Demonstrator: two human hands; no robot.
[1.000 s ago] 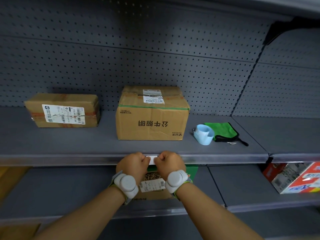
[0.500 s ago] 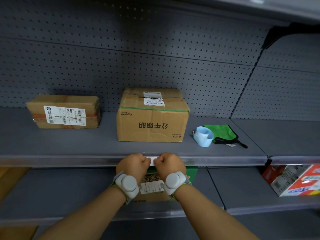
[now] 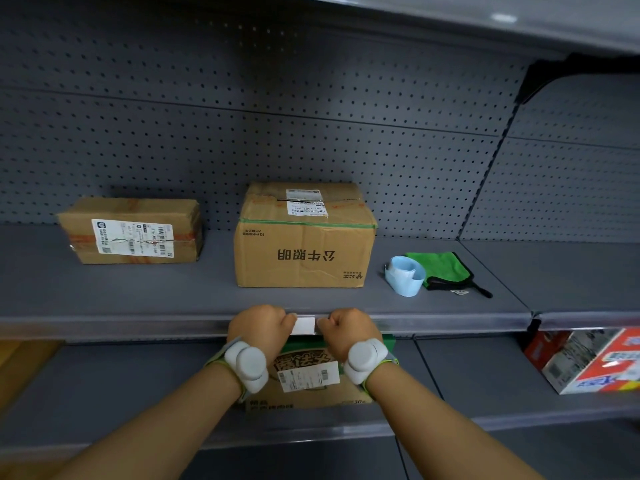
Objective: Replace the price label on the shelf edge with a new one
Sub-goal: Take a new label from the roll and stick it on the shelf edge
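A small white price label (image 3: 303,326) sits on the clear strip along the front edge of the grey shelf (image 3: 138,323). My left hand (image 3: 259,325) pinches the label's left end with curled fingers. My right hand (image 3: 348,329) pinches its right end the same way. Both hands are level with the shelf edge, knuckles up, a white band on each wrist. Only the middle of the label shows between the fists. A pale blue roll of label strip (image 3: 404,275) lies on the shelf to the right.
Two cardboard boxes, one large (image 3: 304,237) and one flat (image 3: 131,230), stand on the shelf above the label. A green cloth (image 3: 441,268) lies behind the roll. On the lower shelf sit a brown carton (image 3: 308,379) under my wrists and a red-and-white box (image 3: 595,362) at the right.
My fists have drawn slightly apart, so a little more of the white label shows between them. The view has tilted up a bit.
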